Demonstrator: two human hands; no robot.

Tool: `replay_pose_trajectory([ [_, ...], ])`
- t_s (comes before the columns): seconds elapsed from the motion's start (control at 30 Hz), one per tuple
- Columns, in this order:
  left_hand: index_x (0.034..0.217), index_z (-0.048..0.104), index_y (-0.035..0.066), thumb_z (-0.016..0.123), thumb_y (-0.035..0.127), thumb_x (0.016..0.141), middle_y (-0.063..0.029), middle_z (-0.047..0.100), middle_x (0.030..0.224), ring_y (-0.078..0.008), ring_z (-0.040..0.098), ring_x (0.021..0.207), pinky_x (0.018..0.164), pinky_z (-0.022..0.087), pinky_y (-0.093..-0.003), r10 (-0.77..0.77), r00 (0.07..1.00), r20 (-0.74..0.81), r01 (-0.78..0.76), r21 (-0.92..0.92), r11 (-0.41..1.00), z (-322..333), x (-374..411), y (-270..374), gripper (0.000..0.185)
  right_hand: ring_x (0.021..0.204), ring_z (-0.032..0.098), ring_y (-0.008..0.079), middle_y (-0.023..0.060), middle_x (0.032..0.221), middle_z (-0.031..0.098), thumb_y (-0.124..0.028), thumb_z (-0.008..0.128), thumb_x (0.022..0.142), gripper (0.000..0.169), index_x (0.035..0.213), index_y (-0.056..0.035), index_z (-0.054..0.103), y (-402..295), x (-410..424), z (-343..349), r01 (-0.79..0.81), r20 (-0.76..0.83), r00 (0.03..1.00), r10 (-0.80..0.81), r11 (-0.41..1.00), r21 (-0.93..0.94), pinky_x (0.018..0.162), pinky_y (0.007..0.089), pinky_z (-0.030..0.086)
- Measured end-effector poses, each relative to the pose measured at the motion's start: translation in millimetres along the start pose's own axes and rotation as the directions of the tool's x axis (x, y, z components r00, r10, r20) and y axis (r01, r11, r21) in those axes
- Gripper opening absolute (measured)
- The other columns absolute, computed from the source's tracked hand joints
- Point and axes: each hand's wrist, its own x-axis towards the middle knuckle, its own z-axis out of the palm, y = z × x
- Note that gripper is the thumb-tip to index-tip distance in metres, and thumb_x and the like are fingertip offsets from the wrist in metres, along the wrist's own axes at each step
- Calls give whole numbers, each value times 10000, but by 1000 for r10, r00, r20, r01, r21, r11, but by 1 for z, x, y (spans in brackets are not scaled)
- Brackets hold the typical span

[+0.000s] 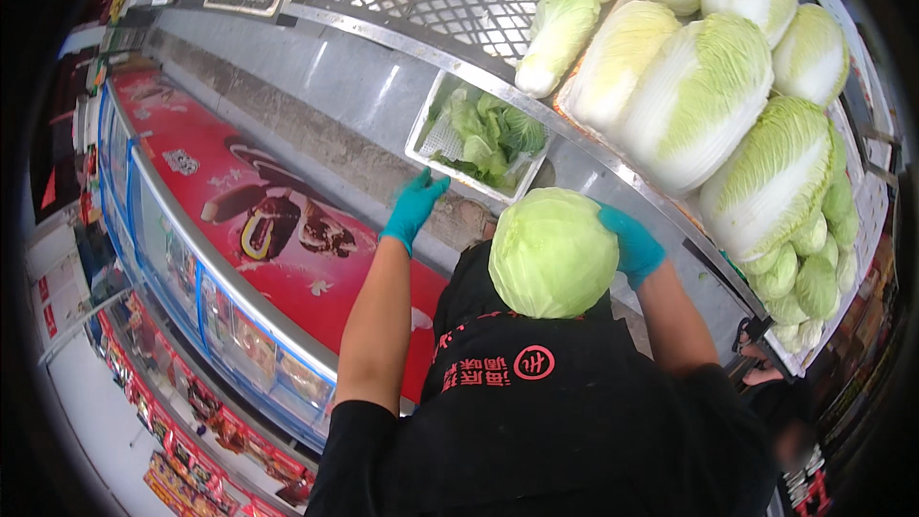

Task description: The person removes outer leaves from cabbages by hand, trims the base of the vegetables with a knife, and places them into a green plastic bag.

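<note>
A round pale-green cabbage (553, 253) is held in front of my black apron (574, 373). My right hand (632, 240), in a teal glove, grips its right side; the fingertips are partly hidden behind it. Over to the left, my left hand (416, 208), gloved the same way, holds nothing and has its fingers apart. Just beyond that hand, a white plastic crate (459, 183) on the floor contains loose green outer leaves (484, 133).
A metal-edged display stand (474, 72) bears several napa cabbages (696, 100) and smaller green cabbages (797, 280). On the left runs a chest freezer (287, 208) with a red printed side. Another person's hand (761, 373) shows at lower right.
</note>
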Motion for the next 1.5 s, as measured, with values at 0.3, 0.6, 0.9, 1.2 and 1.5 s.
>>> replay_pose_trajectory([
  [0.3,1470,241,98,559,532,872,-130,310,1479,-257,381,1301,1000,373,-399,254,966,43,-96,-854,512,56,-163,1,805,1171,532,265,165,1329,501,-367,481,945,545,1360,-21,415,17,37,7,-40,-58,997,48,990,138,1015,424,415],
  [0.6,1429,330,111,445,688,832,-151,369,1445,-350,397,1293,1049,349,-526,436,900,-25,-84,-990,116,81,-205,1,838,1229,460,199,78,1370,459,-461,470,946,608,1427,-108,354,42,-30,79,316,238,946,-219,784,-534,1006,392,385],
  [0.9,1420,352,126,570,582,811,-138,363,1452,-348,379,1306,1076,312,-527,620,785,15,1,-1000,23,145,-258,-50,791,1249,440,250,114,1392,413,-404,627,849,793,1472,-101,242,151,-151,40,398,77,905,-419,766,-504,991,379,395],
  [1.2,1457,219,90,753,173,717,-73,332,1457,-257,320,1345,1105,280,-408,773,632,-55,-489,-802,343,247,-331,-14,916,1288,414,258,86,1429,398,-448,541,908,651,1428,-120,327,165,-195,-10,641,-99,766,-636,742,195,1076,426,346],
  [1.5,1265,510,22,684,-2,764,-140,494,1355,-256,487,1235,1040,378,-379,818,566,101,-658,-542,522,322,-365,37,530,1222,491,314,120,1378,471,-630,368,894,694,1372,-131,439,147,-297,-126,480,-26,836,-548,708,519,1045,477,374],
])
